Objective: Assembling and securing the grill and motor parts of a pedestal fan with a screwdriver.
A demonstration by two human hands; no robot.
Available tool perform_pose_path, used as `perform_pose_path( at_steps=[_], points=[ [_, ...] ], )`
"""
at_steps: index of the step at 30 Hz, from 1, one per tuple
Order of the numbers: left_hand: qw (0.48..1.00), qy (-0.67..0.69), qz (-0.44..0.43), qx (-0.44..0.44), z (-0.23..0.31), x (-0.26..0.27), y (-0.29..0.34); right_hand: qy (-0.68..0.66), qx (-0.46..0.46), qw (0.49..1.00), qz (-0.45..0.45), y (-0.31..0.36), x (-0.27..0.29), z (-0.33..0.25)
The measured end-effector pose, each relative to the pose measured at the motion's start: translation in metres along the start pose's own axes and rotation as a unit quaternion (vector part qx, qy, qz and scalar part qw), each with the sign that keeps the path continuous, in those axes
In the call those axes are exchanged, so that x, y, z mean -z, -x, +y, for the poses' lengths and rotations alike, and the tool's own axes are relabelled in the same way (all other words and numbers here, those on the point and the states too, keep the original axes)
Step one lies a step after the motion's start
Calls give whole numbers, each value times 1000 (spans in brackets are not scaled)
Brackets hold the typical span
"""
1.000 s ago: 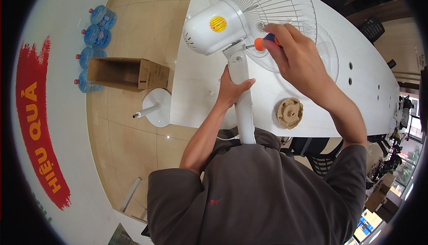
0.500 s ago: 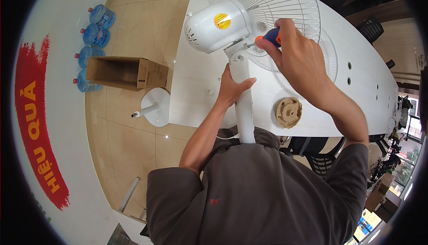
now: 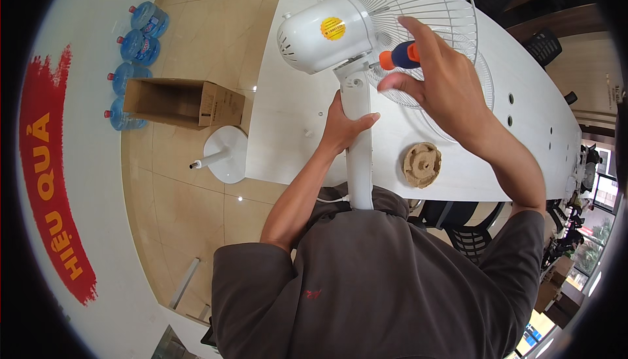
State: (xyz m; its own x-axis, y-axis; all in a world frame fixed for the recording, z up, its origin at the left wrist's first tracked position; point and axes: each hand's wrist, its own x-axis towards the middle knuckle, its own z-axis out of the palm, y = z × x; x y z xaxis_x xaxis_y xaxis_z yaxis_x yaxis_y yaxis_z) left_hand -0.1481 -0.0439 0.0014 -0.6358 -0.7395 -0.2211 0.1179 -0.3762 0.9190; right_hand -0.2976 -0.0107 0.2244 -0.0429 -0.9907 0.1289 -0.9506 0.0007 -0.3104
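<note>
Screwdriver shows more now, the right hand having spread wider.

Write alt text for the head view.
A person's left hand grips a white fan's post; the right hand, thumb and forefinger spread, is at an orange-and-blue screwdriver by the joint under the motor housing. A round brown piece lies on the table.

Left forearm slanting upward and rightward; left hand clasped, left thumb laid across toward the right. Right elbow bent outward; right forearm angled up and leftward; right hand higher than the left, right thumb and right index finger spread widely apart.
</note>
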Motion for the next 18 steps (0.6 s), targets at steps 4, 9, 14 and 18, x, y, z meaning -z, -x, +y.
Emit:
perform_pose_path(
  at_steps=[4, 9, 14, 18],
  points=[
    [999, -46, -1, 10, 3, 1, 1, -17, 18, 1000, 14, 1, 0, 4],
    [999, -33, 4, 7, 4, 0, -2, -17, 248, 968, 16, -3, 8, 16],
    [999, -37, 5, -7, 0, 0, -3, 2, 51, 997, 50, 5, 0, 1],
    [999, -47, 3, 16, 0, 2, -2, 60, 25, 998, 1, 2, 5, 8]
  ],
)
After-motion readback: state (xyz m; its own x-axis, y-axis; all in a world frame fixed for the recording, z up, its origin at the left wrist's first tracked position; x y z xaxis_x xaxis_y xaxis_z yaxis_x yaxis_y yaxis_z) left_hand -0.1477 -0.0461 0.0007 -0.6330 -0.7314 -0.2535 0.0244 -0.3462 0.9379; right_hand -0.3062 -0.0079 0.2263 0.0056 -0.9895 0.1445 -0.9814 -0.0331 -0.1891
